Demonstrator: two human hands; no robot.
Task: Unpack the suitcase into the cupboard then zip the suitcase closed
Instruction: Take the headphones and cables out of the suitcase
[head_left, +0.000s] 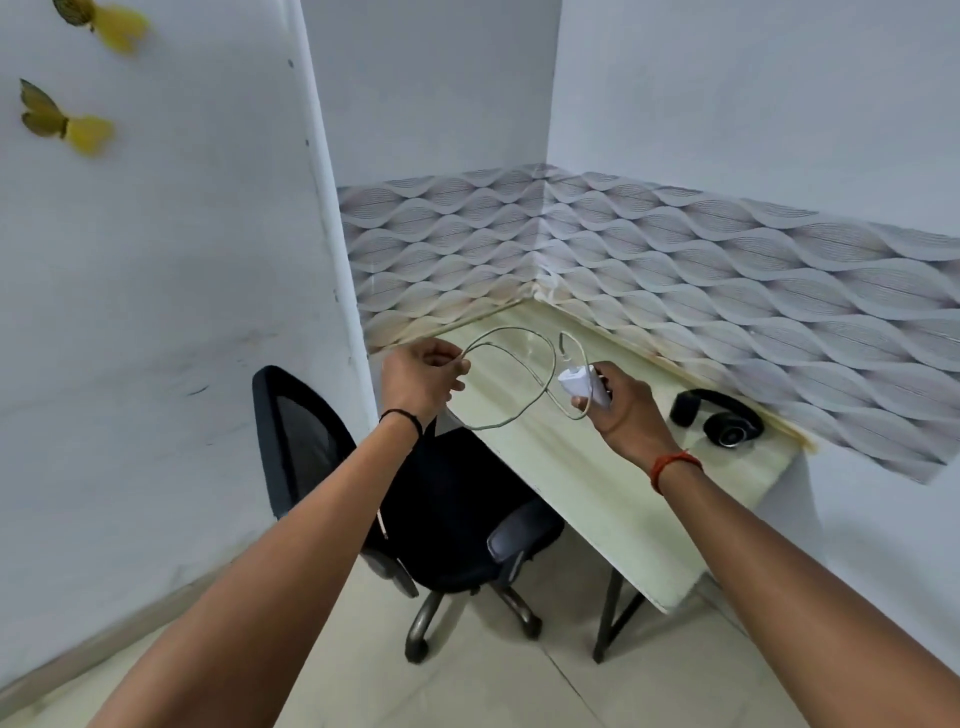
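The unpacking step looks to be in hand: the right hand (621, 410) grips a white charger (582, 388) between thumb and fingers, while the left hand (423, 376) pinches its looped cable (511, 364), both held just above the pale desk (597, 483). Neither suitcase nor cupboard is in view. Next, I judge, the cable needs gathering and setting down. Black headphones (719, 418) lie at the desk's far right; a black office chair (415, 499) stands to the left, before white walls.
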